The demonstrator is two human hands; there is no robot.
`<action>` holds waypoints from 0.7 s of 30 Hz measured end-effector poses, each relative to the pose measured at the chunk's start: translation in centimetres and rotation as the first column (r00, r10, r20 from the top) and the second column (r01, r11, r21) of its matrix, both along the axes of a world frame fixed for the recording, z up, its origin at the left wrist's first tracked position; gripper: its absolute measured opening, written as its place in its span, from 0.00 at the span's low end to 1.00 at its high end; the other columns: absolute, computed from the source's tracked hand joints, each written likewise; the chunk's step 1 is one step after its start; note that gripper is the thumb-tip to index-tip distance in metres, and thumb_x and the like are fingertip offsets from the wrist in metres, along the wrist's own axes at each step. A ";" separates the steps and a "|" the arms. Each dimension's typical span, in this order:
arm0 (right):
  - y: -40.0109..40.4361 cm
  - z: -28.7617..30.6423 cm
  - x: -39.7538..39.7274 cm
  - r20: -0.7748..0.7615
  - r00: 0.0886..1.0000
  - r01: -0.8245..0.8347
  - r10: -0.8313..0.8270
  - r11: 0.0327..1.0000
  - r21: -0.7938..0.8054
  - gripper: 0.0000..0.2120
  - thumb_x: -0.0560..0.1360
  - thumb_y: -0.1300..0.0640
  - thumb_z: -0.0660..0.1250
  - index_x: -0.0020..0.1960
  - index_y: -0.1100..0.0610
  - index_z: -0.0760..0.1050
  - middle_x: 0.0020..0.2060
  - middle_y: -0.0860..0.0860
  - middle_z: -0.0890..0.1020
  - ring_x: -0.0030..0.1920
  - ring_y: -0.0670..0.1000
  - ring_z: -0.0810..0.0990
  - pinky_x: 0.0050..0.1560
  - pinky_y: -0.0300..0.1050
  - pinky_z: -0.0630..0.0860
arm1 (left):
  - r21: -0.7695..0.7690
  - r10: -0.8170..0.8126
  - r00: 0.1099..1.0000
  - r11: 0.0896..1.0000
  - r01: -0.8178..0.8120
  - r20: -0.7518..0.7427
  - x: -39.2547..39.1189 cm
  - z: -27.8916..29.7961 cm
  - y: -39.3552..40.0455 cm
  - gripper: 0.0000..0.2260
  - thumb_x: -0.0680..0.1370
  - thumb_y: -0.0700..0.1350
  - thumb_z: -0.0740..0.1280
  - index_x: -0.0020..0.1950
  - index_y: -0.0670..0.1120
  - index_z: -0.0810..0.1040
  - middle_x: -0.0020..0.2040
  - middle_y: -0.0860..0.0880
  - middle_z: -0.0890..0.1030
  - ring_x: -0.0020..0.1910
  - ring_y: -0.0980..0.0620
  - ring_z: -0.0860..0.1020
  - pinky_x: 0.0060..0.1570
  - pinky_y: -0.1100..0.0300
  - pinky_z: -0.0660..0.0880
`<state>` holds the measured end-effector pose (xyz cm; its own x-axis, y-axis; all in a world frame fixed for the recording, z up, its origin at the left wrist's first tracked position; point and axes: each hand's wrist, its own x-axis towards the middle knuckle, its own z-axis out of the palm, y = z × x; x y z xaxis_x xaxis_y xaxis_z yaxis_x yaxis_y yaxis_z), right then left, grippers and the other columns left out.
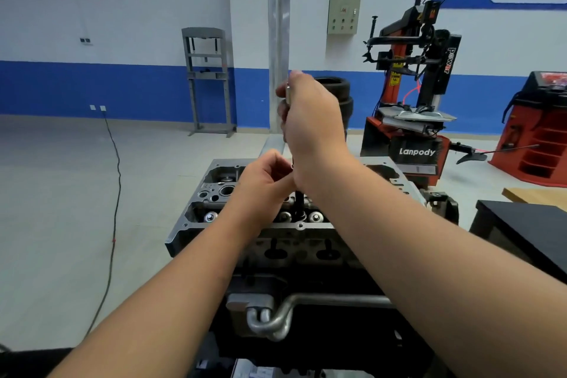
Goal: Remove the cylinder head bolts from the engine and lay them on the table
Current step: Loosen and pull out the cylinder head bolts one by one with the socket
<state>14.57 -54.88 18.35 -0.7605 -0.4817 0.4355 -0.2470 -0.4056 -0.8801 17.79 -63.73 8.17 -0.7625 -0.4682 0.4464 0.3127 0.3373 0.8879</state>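
Note:
The grey cylinder head [211, 193] of the engine lies in front of me, with valve springs and bolt holes showing along its top. A long tool [299, 202] stands upright in the head near its middle; its dark lower end shows below my hands. My right hand [310, 120] grips the tool's silver upper end, held high above the engine. My left hand [264, 178] pinches the shaft lower down, just above the head. The bolt under the tool is hidden.
A dark table [527, 227] stands at the right, close to the engine. Metal coolant pipes [276, 316] run along the engine's near side. Behind are a tyre changer [414, 120], a red wheel balancer [540, 138], a grey press frame [208, 80] and a cable on the floor [113, 193].

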 end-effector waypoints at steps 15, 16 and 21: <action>0.3 0.1 0.2 -0.075 0.995 0.064 -0.064 0.998 -0.002 0.11 0.80 0.54 0.60 0.41 0.55 0.74 0.32 0.48 0.73 0.35 0.48 0.71 0.39 0.47 0.70 | -0.012 -0.038 0.999 0.999 0.038 0.014 -0.1 0.1 0.0 0.14 0.68 0.55 0.74 0.46 0.47 0.82 0.38 0.52 0.83 0.37 0.54 0.77 0.41 0.57 0.73; 0.2 0.0 0.3 -0.064 0.997 0.043 -0.043 0.999 -0.013 0.11 0.79 0.54 0.60 0.40 0.54 0.74 0.31 0.48 0.72 0.34 0.48 0.70 0.37 0.46 0.69 | -0.004 -0.025 1.000 1.000 0.025 0.000 -0.2 0.1 -0.1 0.19 0.65 0.56 0.75 0.47 0.43 0.80 0.38 0.49 0.83 0.38 0.50 0.75 0.40 0.53 0.72; 0.9 0.5 -1.9 -0.018 0.938 -0.343 0.345 0.937 0.066 0.18 0.77 0.49 0.60 0.29 0.52 0.68 0.22 0.47 0.63 0.25 0.49 0.57 0.28 0.44 0.55 | 0.022 -0.098 0.995 0.995 0.097 0.030 0.4 0.3 -0.1 0.09 0.74 0.61 0.71 0.48 0.58 0.85 0.46 0.52 0.87 0.44 0.58 0.83 0.44 0.62 0.73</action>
<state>12.68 -54.02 18.89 -0.5308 -0.7382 0.4162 -0.1277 -0.4158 -0.9004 18.22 -63.80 8.46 -0.8184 -0.3997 0.4128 0.3154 0.2879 0.9042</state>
